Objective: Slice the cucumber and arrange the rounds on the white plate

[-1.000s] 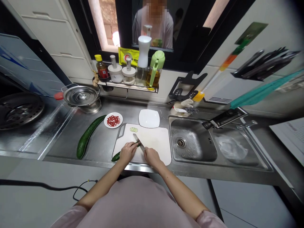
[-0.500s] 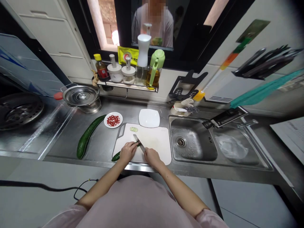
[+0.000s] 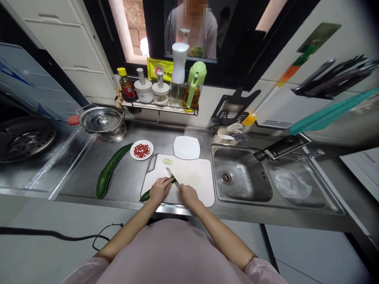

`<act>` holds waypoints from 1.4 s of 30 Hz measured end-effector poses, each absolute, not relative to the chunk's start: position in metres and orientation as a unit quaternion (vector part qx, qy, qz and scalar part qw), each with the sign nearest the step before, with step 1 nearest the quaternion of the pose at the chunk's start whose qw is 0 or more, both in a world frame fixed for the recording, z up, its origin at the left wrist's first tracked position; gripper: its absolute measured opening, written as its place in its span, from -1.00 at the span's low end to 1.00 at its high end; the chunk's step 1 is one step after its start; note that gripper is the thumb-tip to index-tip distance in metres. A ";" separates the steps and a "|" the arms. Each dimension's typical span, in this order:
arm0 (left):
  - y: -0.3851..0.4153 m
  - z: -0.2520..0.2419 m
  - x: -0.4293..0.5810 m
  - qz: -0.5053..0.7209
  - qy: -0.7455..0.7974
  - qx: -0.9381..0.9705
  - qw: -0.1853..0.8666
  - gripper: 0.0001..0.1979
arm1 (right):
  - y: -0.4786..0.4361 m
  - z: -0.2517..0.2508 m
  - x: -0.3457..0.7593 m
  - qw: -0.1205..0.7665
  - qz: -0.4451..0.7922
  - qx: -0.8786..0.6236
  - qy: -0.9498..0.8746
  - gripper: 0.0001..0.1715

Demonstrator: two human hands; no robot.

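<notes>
1 dark green cucumber (image 3: 145, 196) lies on the near left part of a white cutting board (image 3: 197, 179), mostly hidden under the person's left hand (image 3: 159, 189), its tip poking out by the board's left edge. The left fingers are curled down over the cucumber, pinning it. Over the board's near middle, the right hand (image 3: 188, 195) is closed around the handle of a knife (image 3: 171, 173), whose blade slants towards the board's far left, against the cucumber's end; whether it has bitten in is too small to tell.

Slicing appears to be the step in hand: a few thin, pale slices (image 3: 167, 161) overlap near the board's far left edge. Another stroke would call for a firm hold, left fingertips tucked back from the blade, and an even press down.

At the board's far edge sits a white square plate (image 3: 186, 147). Off its far left corner, a round plate (image 3: 133, 154) holds chopped red pieces (image 3: 142, 150). Left of the board, a larger cucumber (image 3: 111, 169) rests on the steel worktop (image 3: 77, 179); to its right is a sink (image 3: 244, 189).
</notes>
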State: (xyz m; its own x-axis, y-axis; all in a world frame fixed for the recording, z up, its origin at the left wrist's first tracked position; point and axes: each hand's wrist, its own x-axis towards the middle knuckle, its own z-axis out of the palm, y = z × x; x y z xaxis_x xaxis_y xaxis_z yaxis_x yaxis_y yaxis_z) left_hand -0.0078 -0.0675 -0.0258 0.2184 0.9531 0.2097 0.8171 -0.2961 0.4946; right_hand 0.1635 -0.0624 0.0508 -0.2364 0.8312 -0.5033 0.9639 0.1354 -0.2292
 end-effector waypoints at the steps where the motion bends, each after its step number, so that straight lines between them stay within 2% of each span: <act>1: -0.067 -0.026 -0.008 0.243 0.577 0.767 0.141 -0.71 | -0.062 0.051 0.163 0.130 -0.258 0.604 0.743 -0.67; 25: -0.069 -0.023 -0.007 0.246 0.589 0.757 0.136 -0.73 | -0.062 0.044 0.161 0.122 -0.246 0.622 0.734 -0.63; 30: -0.068 -0.018 -0.008 0.257 0.624 0.717 0.176 -0.74 | -0.063 0.051 0.172 0.136 -0.210 0.630 0.736 -0.62; 37: -0.053 -0.010 -0.015 0.360 0.706 0.564 0.232 -0.68 | -0.060 0.058 0.191 0.153 -0.140 0.631 0.748 -0.62; 42: -0.034 0.002 -0.022 0.391 0.720 0.502 0.275 -0.65 | -0.060 0.054 0.203 0.127 -0.105 0.627 0.761 -0.63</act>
State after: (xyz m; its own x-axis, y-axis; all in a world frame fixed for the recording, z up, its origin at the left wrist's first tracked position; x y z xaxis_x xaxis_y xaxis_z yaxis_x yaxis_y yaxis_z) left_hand -0.0220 -0.0344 0.0018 -0.3441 0.9389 -0.0036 0.5079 0.1893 0.8403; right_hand 0.2030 -0.0601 0.0543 -0.1816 0.9282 -0.3248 0.9815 0.1915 -0.0016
